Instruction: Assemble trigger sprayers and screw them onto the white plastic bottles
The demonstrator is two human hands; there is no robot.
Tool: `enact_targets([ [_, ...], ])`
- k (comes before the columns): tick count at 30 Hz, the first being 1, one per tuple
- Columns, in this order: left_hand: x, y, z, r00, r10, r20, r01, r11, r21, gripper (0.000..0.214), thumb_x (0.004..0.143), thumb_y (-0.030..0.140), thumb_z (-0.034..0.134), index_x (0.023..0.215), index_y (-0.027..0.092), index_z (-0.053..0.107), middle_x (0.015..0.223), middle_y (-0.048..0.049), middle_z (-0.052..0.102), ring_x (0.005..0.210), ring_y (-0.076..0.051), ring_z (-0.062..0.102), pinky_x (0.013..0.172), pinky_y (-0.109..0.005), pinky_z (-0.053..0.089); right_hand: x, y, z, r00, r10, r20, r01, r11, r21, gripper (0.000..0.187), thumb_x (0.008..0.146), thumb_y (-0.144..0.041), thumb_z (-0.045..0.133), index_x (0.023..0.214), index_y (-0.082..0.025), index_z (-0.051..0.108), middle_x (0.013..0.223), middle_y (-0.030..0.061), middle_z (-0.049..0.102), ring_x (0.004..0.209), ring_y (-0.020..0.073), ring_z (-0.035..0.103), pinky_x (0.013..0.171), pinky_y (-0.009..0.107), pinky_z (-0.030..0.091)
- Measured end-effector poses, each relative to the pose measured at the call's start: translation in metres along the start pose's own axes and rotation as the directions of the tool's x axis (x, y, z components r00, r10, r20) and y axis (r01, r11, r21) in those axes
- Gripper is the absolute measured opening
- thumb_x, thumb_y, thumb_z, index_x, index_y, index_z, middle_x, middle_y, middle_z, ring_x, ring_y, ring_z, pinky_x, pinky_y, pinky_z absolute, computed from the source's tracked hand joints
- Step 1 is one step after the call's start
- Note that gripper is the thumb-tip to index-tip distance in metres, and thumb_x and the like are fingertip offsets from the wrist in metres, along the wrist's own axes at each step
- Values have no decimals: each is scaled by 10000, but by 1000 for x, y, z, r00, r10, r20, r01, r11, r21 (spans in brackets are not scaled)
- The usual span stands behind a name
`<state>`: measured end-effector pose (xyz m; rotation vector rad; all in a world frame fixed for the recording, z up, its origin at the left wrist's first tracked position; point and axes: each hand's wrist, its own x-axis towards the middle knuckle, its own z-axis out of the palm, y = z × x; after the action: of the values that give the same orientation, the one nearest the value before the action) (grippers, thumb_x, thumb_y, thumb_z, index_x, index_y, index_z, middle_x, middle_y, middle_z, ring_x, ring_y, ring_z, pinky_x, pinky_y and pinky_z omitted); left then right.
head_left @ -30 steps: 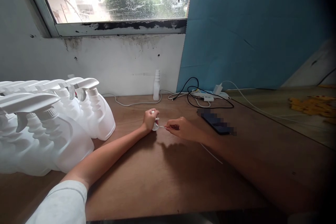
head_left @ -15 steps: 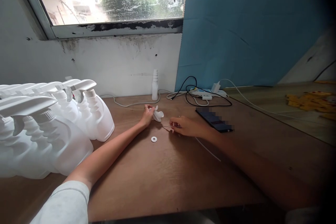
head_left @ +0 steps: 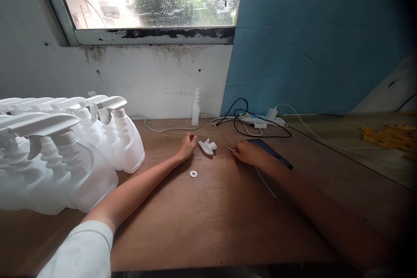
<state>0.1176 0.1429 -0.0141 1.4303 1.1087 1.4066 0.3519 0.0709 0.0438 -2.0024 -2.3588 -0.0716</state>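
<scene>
My left hand (head_left: 186, 145) rests on the wooden table (head_left: 208, 226) with its fingers loosely curled and nothing in them. A small white plastic trigger part (head_left: 207, 146) lies on the table just right of it, apart from the fingers. A white washer (head_left: 193, 174) lies flat in front of that hand. My right hand (head_left: 248, 153) is closed on a thin metal pin (head_left: 229, 149) whose tip pokes out to the left. A thin white tube (head_left: 265, 183) runs along the table under my right forearm.
Several white spray bottles (head_left: 97, 139) stand in rows at the left. A small white bottle (head_left: 195, 107) stands by the wall. A power strip (head_left: 260, 118) with black and white cables sits at the back. A dark phone (head_left: 272, 154) lies beside my right hand. Yellow pieces (head_left: 387, 134) lie far right.
My left hand let go of the white trigger part, which now lies on the table. The washer dropped onto the table. My right hand drew back to the right with the pin.
</scene>
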Motion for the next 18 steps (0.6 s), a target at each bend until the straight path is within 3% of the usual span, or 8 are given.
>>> enact_targets([
  [3,3,-5,-1,1000,-12,-7,12,1000,-14,81,790,157,648,730,167,594,688,1,566,695,-142,506,722,-224,376,-3,-25,-4,990,-83,-118,83,997,-12,231,936,-218,466,951,-100,664,1035,220,659,960,297,631,796,367,437],
  [5,6,-10,-2,1000,-20,-16,20,999,-26,60,803,173,633,759,164,594,697,2,572,675,-132,504,703,-217,381,-10,-51,-5,946,-279,-167,284,959,10,274,976,-239,419,1090,-155,653,1145,154,648,1094,248,588,944,365,397],
  [6,7,-12,-2,999,-24,-22,24,999,-31,51,811,181,623,776,164,592,708,2,577,666,-127,504,693,-213,383,-15,-63,-4,890,-422,-173,433,901,30,269,980,-262,437,1129,-197,650,1174,112,645,1125,217,573,988,349,377],
  [9,10,-17,-4,999,-34,-28,33,999,-37,46,838,196,590,810,161,587,737,-4,590,646,-115,504,671,-207,386,-29,-89,3,551,-815,-181,834,544,88,274,983,-284,459,1171,-238,652,1178,72,652,1091,181,580,1011,354,368],
  [10,11,-18,-4,999,-37,-27,36,999,-36,51,846,199,582,813,159,586,740,-5,591,645,-112,505,668,-207,389,-31,-91,7,478,-858,-190,878,470,84,276,988,-273,448,1161,-229,658,1159,71,660,1062,176,586,1005,360,372],
  [11,12,-19,-4,999,-40,-26,39,999,-36,56,850,201,579,815,158,586,740,-6,590,646,-110,508,667,-206,392,-32,-89,10,453,-868,-202,891,450,64,277,993,-260,435,1135,-216,669,1127,70,672,1033,171,592,1000,365,375],
  [13,13,-20,-4,999,-46,-28,45,998,-39,63,854,206,586,819,154,588,743,-7,589,652,-107,513,669,-207,403,-27,-79,15,469,-852,-235,876,483,-2,285,997,-241,419,1043,-185,695,1030,77,692,973,173,601,988,384,380],
  [18,14,-21,-4,997,-63,-37,61,997,-43,96,883,227,593,880,131,605,788,-14,602,684,-109,546,711,-249,468,-1,-61,6,600,-711,-367,742,666,-78,327,986,-248,430,825,-151,698,836,96,695,830,194,617,890,404,421],
])
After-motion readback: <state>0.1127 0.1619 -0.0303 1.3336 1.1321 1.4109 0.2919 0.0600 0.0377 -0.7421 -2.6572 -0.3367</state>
